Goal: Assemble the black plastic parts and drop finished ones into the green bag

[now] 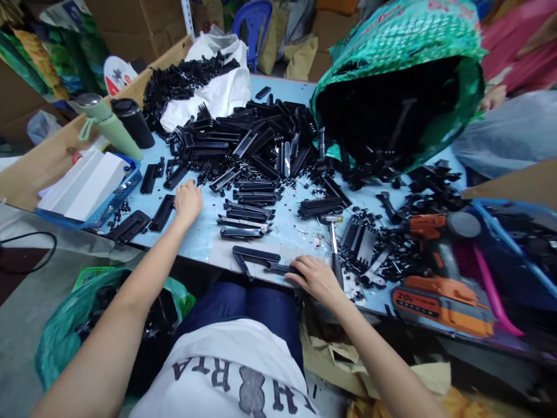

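Note:
My right hand (317,280) is at the table's front edge, its fingers closed on one end of a black jointed plastic arm (256,253). That piece lies bent in a V shape in front of me. My left hand (188,202) reaches to the left side of the table, fingers curled down and bunched; whatever is between them is hidden. Just left of it is a flat black plastic bar (162,213). Between my hands, several folded black arms (246,212) lie stacked in a column. A hammer (334,247) rests beside my right hand.
A heap of black parts (261,130) covers the table's middle. Behind it, a green woven sack (391,52) spills more. An orange cordless drill (439,296) and blue bin (500,244) stand right; a green bottle (108,125) and blue basket (93,217) left. Someone's pink sleeve (517,46) shows top right.

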Tool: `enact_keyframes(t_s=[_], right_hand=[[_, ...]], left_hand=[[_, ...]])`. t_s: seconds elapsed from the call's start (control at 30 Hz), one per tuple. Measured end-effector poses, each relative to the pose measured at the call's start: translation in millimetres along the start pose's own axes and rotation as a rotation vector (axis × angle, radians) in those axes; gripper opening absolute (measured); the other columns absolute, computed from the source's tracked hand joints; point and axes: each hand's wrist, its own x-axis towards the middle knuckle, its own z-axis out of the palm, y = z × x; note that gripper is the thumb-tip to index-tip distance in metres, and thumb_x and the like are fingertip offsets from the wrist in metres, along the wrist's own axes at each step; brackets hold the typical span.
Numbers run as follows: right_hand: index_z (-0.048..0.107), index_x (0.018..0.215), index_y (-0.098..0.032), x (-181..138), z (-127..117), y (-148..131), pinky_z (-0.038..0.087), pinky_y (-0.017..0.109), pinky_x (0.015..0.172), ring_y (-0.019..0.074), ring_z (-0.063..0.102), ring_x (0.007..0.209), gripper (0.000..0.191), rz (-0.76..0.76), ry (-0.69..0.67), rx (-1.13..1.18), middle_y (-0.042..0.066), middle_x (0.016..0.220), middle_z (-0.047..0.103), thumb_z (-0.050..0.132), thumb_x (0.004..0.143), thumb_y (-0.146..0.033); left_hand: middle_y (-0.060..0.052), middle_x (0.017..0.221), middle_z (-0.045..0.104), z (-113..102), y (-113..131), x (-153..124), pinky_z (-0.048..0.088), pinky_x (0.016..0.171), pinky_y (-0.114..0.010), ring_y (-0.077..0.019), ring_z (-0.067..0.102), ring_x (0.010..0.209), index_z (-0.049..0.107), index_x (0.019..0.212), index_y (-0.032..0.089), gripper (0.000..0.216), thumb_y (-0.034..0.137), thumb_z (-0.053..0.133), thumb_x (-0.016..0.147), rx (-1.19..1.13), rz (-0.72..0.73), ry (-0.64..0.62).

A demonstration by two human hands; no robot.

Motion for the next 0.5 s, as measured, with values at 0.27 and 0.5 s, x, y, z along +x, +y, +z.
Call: enact_keyframes(t_s=[0.27, 0.5], right_hand=[[0.06, 0.102, -0.016, 113.7, -39.0, 84.5, 0.039, 0.031, 0.071, 0.0239, 0.051, 0.096, 0.03, 0.427, 0.141, -0.138, 0.013, 0.1, 0.061, 0.036, 0.092, -0.03], [0.058, 0.107, -0.01, 199.9, -28.4, 136.6, 0.038, 0.033, 0.075, 0.0242, 0.055, 0.091, 0.028, 0.613, -0.021, -0.16, 0.017, 0.101, 0.061, 0.043, 0.083, -0.014]], left_hand=[[-0.012, 0.094, 0.063, 10.9, -19.3, -12.3, 0.047, 0.082, -0.034, -0.022, 0.062, 0.086, 0.059, 0.095, 0.011, 0.022, 0.024, 0.051, 0.08, -0.316, 0.056, -0.047], [-0.004, 0.073, 0.065, 7.6, 13.2, -112.3, 0.054, 0.068, -0.03, -0.0169, 0.065, 0.068, 0.063, 0.088, 0.014, 0.027, 0.039, 0.061, 0.076, -1.019, 0.032, -0.194]])
